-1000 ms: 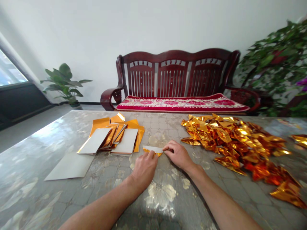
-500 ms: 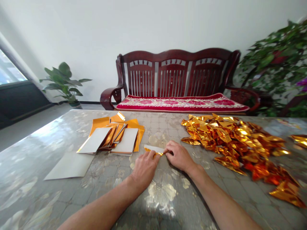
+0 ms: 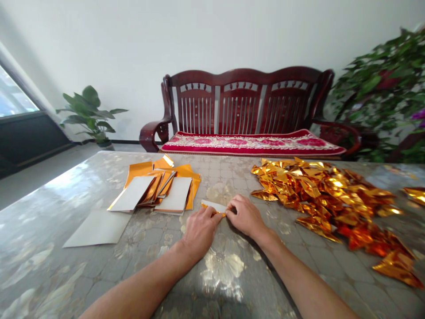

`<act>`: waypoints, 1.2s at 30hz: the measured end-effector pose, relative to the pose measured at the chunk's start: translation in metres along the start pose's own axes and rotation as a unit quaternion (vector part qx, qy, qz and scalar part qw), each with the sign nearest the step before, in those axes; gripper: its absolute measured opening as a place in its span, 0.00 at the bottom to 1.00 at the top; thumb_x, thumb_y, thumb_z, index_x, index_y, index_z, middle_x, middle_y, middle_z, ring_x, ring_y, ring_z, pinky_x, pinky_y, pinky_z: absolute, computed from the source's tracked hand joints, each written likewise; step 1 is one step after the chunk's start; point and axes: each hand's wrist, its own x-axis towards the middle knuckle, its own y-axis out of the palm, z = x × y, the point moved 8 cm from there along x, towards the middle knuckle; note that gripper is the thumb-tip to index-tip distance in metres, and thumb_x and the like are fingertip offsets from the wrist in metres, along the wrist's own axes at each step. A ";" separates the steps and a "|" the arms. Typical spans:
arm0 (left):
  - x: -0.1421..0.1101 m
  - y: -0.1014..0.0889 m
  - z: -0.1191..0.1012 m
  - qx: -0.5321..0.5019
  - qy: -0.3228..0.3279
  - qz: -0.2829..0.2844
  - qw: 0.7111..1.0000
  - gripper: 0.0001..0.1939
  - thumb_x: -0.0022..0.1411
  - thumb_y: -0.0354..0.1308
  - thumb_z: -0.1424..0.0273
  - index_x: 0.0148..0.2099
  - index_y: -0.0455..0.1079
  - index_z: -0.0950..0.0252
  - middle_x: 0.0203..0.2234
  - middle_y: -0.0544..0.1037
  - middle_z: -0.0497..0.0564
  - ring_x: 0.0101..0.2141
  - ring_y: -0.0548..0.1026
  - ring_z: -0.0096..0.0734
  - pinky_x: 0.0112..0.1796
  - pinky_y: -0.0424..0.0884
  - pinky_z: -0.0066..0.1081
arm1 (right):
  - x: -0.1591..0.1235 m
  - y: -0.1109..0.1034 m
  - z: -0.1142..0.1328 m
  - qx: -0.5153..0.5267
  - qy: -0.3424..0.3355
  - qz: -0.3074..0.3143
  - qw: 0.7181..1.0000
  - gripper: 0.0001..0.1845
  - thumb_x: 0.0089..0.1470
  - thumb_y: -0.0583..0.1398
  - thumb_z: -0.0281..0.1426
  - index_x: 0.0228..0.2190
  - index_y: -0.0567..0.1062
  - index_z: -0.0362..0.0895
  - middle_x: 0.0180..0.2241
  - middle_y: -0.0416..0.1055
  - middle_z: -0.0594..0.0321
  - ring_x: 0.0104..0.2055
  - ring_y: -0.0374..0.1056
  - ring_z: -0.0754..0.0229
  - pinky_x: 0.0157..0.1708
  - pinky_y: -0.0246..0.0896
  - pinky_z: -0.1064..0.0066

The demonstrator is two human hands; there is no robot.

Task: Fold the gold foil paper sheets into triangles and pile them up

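Observation:
A small folded gold foil paper (image 3: pixel 213 205), white on its upper face, lies on the table between my hands. My left hand (image 3: pixel 200 231) pinches its near edge with closed fingers. My right hand (image 3: pixel 246 217) presses and pinches its right end, fingers curled together. Most of the paper is hidden under my fingertips. A stack of flat gold and white sheets (image 3: pixel 159 190) lies just left of my hands. A large heap of folded gold foil pieces (image 3: pixel 325 195) spreads to the right.
A single white sheet (image 3: pixel 96 227) lies at the left on the floral table cover (image 3: pixel 219 266). Beyond the table stands a dark wooden bench (image 3: pixel 245 110) with a red cushion. Potted plants (image 3: pixel 89 113) stand at the left and the right.
My hands have drawn closer together over the small foil paper, and less of its white face shows. The rest is unchanged.

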 end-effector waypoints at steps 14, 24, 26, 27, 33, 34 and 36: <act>0.001 -0.003 0.006 -0.057 -0.016 -0.004 0.998 0.14 0.70 0.48 0.66 0.50 0.74 0.53 0.41 0.77 0.49 0.42 0.72 0.32 0.40 0.67 0.29 | -0.005 0.000 -0.004 -0.047 0.018 -0.022 0.998 0.05 0.53 0.63 0.36 0.31 0.74 0.48 0.37 0.70 0.61 0.42 0.61 0.56 0.39 0.49 0.67; 0.005 -0.008 0.029 -0.189 -0.105 -0.027 0.976 0.04 0.59 0.60 0.70 0.36 0.76 0.59 0.35 0.79 0.44 0.37 0.75 0.28 0.36 0.64 0.25 | -0.006 -0.004 0.007 -0.001 -0.032 -0.037 0.999 0.02 0.55 0.62 0.31 0.32 0.73 0.47 0.37 0.71 0.62 0.44 0.62 0.56 0.42 0.51 0.68; 0.005 -0.009 0.029 -0.195 -0.113 -0.036 0.974 0.03 0.59 0.60 0.70 0.35 0.75 0.59 0.34 0.78 0.45 0.35 0.74 0.27 0.35 0.63 0.25 | -0.008 -0.003 0.017 0.031 -0.062 -0.028 0.997 0.00 0.57 0.60 0.30 0.32 0.73 0.47 0.37 0.71 0.63 0.44 0.63 0.58 0.41 0.52 0.70; 0.005 -0.009 0.030 -0.199 -0.114 -0.041 0.973 0.02 0.58 0.60 0.70 0.35 0.75 0.60 0.33 0.78 0.45 0.35 0.74 0.27 0.35 0.63 0.25 | -0.009 -0.001 0.021 0.044 -0.073 -0.017 0.996 0.01 0.57 0.60 0.30 0.33 0.73 0.47 0.37 0.70 0.63 0.43 0.64 0.59 0.41 0.53 0.70; 0.010 -0.004 0.040 -0.271 -0.083 -0.056 0.957 0.04 0.60 0.57 0.72 0.33 0.74 0.63 0.30 0.77 0.46 0.33 0.73 0.28 0.36 0.65 0.26 | -0.014 0.008 0.028 0.025 -0.088 0.014 0.996 0.02 0.58 0.59 0.31 0.33 0.72 0.46 0.37 0.70 0.61 0.42 0.64 0.59 0.39 0.53 0.71; 0.011 -0.004 0.044 -0.276 -0.079 -0.057 0.956 0.05 0.60 0.57 0.73 0.34 0.74 0.63 0.30 0.77 0.46 0.33 0.73 0.28 0.36 0.66 0.26 | -0.013 0.008 0.027 0.019 -0.083 0.013 0.996 0.02 0.58 0.59 0.31 0.33 0.72 0.46 0.37 0.70 0.61 0.42 0.64 0.59 0.38 0.53 0.71; 0.013 -0.004 0.049 -0.266 -0.067 -0.056 0.960 0.07 0.59 0.56 0.75 0.35 0.75 0.63 0.31 0.77 0.47 0.35 0.74 0.29 0.38 0.66 0.27 | -0.013 0.008 0.025 0.011 -0.073 0.011 0.997 0.02 0.58 0.59 0.32 0.33 0.72 0.46 0.37 0.70 0.61 0.42 0.65 0.59 0.37 0.52 0.70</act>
